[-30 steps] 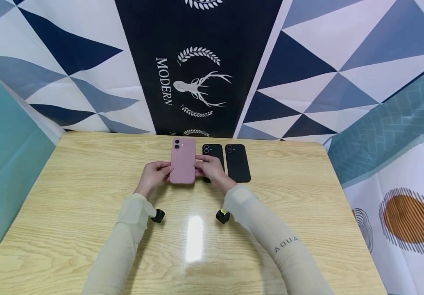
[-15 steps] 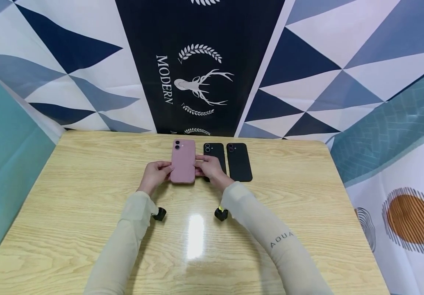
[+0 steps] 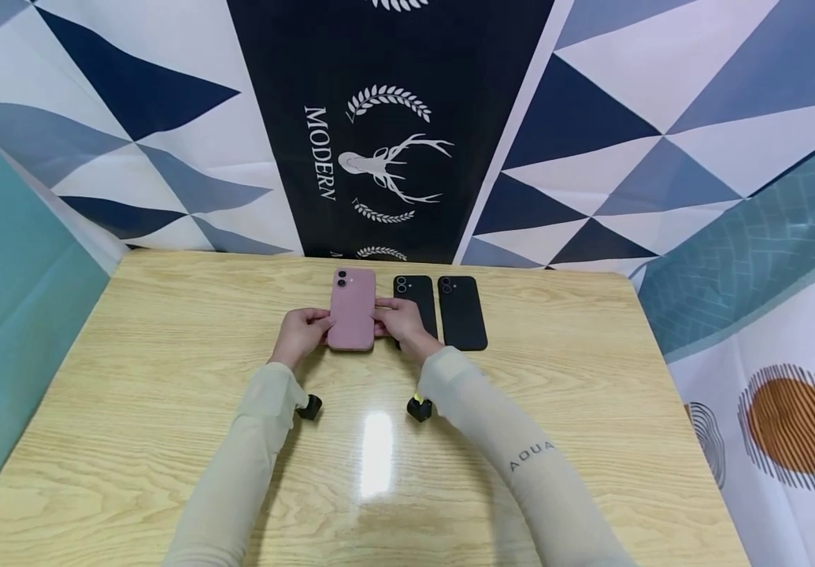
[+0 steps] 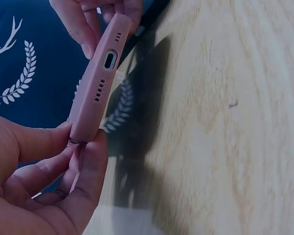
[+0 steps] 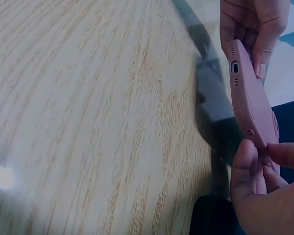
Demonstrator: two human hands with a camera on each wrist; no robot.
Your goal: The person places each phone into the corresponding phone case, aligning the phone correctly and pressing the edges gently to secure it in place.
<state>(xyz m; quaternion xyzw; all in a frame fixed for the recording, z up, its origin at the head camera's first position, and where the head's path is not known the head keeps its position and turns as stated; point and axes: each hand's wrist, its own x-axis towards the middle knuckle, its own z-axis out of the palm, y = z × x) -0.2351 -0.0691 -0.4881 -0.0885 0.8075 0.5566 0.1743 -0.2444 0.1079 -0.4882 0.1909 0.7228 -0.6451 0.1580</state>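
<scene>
A phone in a pink case (image 3: pixel 353 311) is held back side up near the table's far edge, its camera lenses at the upper left. My left hand (image 3: pixel 298 335) pinches its left edge between thumb and fingers. On the opposite edge my right hand (image 3: pixel 401 321) grips it the same way. In the left wrist view the bottom edge of the pink case (image 4: pixel 90 98) shows a charging port and small holes, and the phone is raised off the table. A black phone (image 3: pixel 417 291) lies partly hidden behind my right hand.
To the right of that one lies another black phone (image 3: pixel 462 315), with a narrow gap between them. The wooden table (image 3: pixel 166 378) ends at a patterned wall covering (image 3: pixel 386 181) just behind the phones. A bright light reflection shows on the tabletop.
Both hands keep the same hold on the pink-cased phone, which has barely moved. My right wrist has come slightly inward, and the head view has shifted a little.
</scene>
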